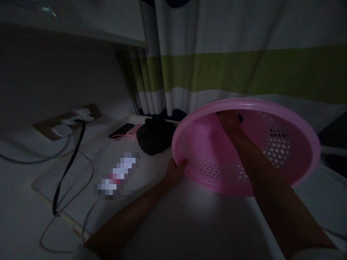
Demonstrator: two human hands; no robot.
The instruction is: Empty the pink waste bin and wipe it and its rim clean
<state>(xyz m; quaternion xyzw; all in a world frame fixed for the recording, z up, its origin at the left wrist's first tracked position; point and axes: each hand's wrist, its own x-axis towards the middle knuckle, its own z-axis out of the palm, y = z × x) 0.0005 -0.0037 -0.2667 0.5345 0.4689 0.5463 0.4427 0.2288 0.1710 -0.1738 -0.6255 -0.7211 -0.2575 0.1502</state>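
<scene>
A pink basket point(245, 104) with perforated walls is found tilted above the worktop point(187, 220), its mouth turned toward the camera; whether its lower rim is rested on the surface cannot be determined. The basket's near left rim is gripped by the left hand point(175, 172), the thumb being laid inside the edge and the other fingers hidden behind the wall. The right hand point(229, 120) is placed inside the basket, toward its upper inner wall. Dark patches are seen beside its fingers; how far these are curled, and whether anything is held, cannot be told.

Immediately left of the basket, a crumpled black bag point(155, 135) is noted. Farther left of the basket, beyond the bag, a pink item with a strap point(133, 131) is seen against a dark flat object point(123, 130). Nearer the camera, also left of the basket, an item is obscured by pixelation. Well to the left of the basket, plugs are seated in a wall socket panel point(47, 128), from which a black cable point(69, 169) is hung. Behind the basket, a white and green curtain point(233, 70) is observed.
</scene>
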